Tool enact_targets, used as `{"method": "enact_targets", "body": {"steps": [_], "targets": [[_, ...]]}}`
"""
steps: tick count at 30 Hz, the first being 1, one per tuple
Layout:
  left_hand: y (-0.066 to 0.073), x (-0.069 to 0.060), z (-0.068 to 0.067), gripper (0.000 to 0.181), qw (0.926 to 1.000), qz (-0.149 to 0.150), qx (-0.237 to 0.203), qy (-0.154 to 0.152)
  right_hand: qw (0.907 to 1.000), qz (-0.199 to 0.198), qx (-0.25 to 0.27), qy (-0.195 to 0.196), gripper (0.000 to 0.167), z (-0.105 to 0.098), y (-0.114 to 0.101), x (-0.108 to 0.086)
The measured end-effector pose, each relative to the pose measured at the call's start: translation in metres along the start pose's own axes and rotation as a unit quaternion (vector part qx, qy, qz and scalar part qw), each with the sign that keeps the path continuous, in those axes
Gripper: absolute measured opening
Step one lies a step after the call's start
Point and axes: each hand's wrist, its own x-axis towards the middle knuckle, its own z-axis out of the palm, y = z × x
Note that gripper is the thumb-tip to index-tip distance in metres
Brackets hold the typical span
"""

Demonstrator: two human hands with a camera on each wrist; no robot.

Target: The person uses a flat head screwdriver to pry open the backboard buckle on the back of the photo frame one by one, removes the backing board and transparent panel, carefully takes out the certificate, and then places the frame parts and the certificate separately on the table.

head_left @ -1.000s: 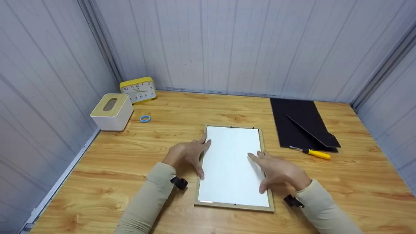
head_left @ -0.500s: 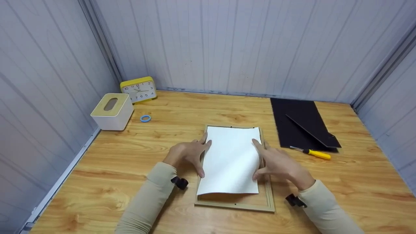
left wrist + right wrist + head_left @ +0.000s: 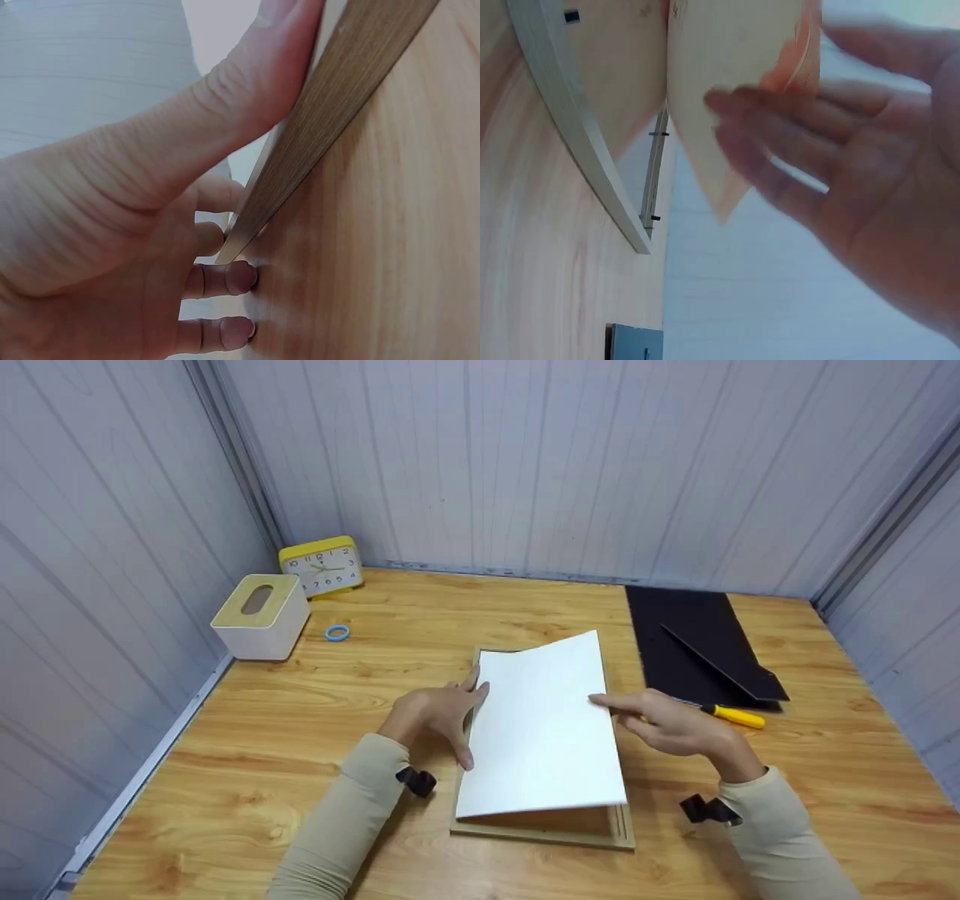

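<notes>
A picture frame (image 3: pixel 544 838) with a light wooden border lies on the table. Over it slants a white sheet of paper (image 3: pixel 540 727), its left side low on the frame and its right side raised. In the right wrist view, the sheet's underside (image 3: pixel 735 52) bears an orange print. My left hand (image 3: pixel 439 716) rests along the frame's left side, thumb and fingers spread; some fingertips touch the table in the left wrist view. My right hand (image 3: pixel 671 726) pinches the sheet's right edge, thumb above and other fingers beneath, slightly blurred in the right wrist view.
Black boards (image 3: pixel 679 637) lie at the back right, with a yellow-handled screwdriver (image 3: pixel 739 717) in front, partly behind my right hand. At the back left are a tissue box (image 3: pixel 262 619), a yellow clock (image 3: pixel 322 566) and a blue ring (image 3: pixel 337 633). Panelled walls enclose the table.
The sheet lay flat in the frame, then curled up at its lower right; now its whole right side is lifted. My right hand has turned and moved right. The left hand stays put.
</notes>
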Motion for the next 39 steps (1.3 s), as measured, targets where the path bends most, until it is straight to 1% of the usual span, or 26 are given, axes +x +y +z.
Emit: {"method": "enact_targets", "body": {"steps": [2,3,5,7,9,11,12,15,16,18,19,20,21,23,24,26,28,29,31,32,33,35,36,37,38,39], "targets": [[0.0,0.0,0.0,0.143,1.0,0.001,0.004,0.0,0.999,-0.018,-0.031,0.028,0.044,0.003,0.002,0.003],[-0.001,0.0,0.001,0.144,1.0,0.002,0.004,0.0,0.9969,-0.023,-0.058,0.047,0.043,0.006,0.003,0.005],[0.0,0.0,0.001,0.145,1.0,0.006,0.005,0.001,0.9884,-0.04,-0.116,0.09,0.039,0.011,0.004,0.01],[0.0,-0.001,0.001,0.145,0.9999,0.011,0.008,0.002,0.9719,-0.055,-0.183,0.137,0.033,0.016,0.005,0.014],[0.0,-0.002,0.001,0.146,0.9999,0.014,0.005,0.004,0.9508,-0.072,-0.237,0.186,0.03,0.019,0.006,0.017],[-0.001,-0.002,0.001,0.147,0.9998,0.016,-0.003,0.008,0.9311,-0.094,-0.27,0.226,0.031,0.019,0.008,0.02],[-0.001,-0.002,0.001,0.148,0.9998,0.017,-0.009,0.009,0.9239,-0.106,-0.279,0.24,0.031,0.019,0.009,0.02],[-0.003,-0.002,0.001,0.152,0.9992,0.021,-0.03,0.014,0.9122,-0.162,-0.266,0.266,0.03,0.017,0.012,0.022],[-0.003,-0.002,0.001,0.153,0.9989,0.024,-0.037,0.016,0.9095,-0.181,-0.255,0.273,0.028,0.016,0.012,0.022],[-0.004,-0.002,0.001,0.152,0.9986,0.03,-0.039,0.018,0.9044,-0.216,-0.228,0.289,0.017,0.014,0.013,0.023],[-0.004,-0.002,0.001,0.152,0.9986,0.032,-0.036,0.018,0.9012,-0.228,-0.217,0.298,0.012,0.013,0.013,0.023],[-0.004,-0.002,0.001,0.151,0.9987,0.035,-0.032,0.019,0.8983,-0.238,-0.206,0.307,0.011,0.012,0.013,0.023],[-0.004,-0.002,0.001,0.15,0.9988,0.036,-0.029,0.019,0.896,-0.243,-0.197,0.315,0.013,0.011,0.013,0.023],[-0.003,-0.001,0.001,0.149,0.999,0.035,-0.022,0.018,0.8955,-0.238,-0.189,0.325,0.018,0.01,0.013,0.023],[-0.003,-0.001,0.002,0.148,0.9991,0.033,-0.02,0.016,0.8962,-0.232,-0.19,0.327,0.018,0.01,0.012,0.023],[-0.003,-0.001,0.002,0.148,0.9993,0.028,-0.019,0.015,0.8974,-0.221,-0.198,0.327,0.017,0.009,0.012,0.022],[-0.002,-0.001,0.002,0.148,0.9994,0.024,-0.022,0.014,0.8945,-0.215,-0.211,0.331,0.018,0.009,0.011,0.021],[-0.002,-0.001,0.002,0.148,0.9995,0.024,-0.016,0.013,0.8921,-0.215,-0.216,0.334,0.019,0.009,0.011,0.021],[-0.001,-0.003,0.002,0.147,0.9993,0.019,-0.03,0.006,0.8824,-0.223,-0.226,0.347,0.026,0.009,0.009,0.022],[-0.001,-0.002,0.002,0.146,0.9988,0.032,-0.037,0.005,0.8761,-0.229,-0.226,0.359,0.03,0.009,0.008,0.022],[-0.001,-0.002,0.002,0.145,0.9987,0.038,-0.031,0.009,0.87,-0.237,-0.221,0.371,0.033,0.009,0.007,0.023],[-0.001,-0.003,0.002,0.145,0.9987,0.046,-0.019,0.011,0.8546,-0.253,-0.213,0.401,0.036,0.007,0.003,0.025],[-0.001,-0.003,0.002,0.144,0.9987,0.045,-0.022,0.012,0.8468,-0.261,-0.206,0.415,0.034,0.007,0.001,0.025],[-0.002,-0.002,0.002,0.143,0.9986,0.051,-0.007,0.014,0.8415,-0.267,-0.196,0.427,0.031,0.005,-0.001,0.025],[-0.001,-0.001,0.002,0.145,0.9985,0.05,0.004,0.021,0.8374,-0.27,-0.188,0.436,0.027,0.004,-0.003,0.026],[-0.001,-0.002,0.002,0.147,0.999,0.036,0.018,0.021,0.8359,-0.269,-0.187,0.441,0.025,0.002,-0.005,0.025]]}}
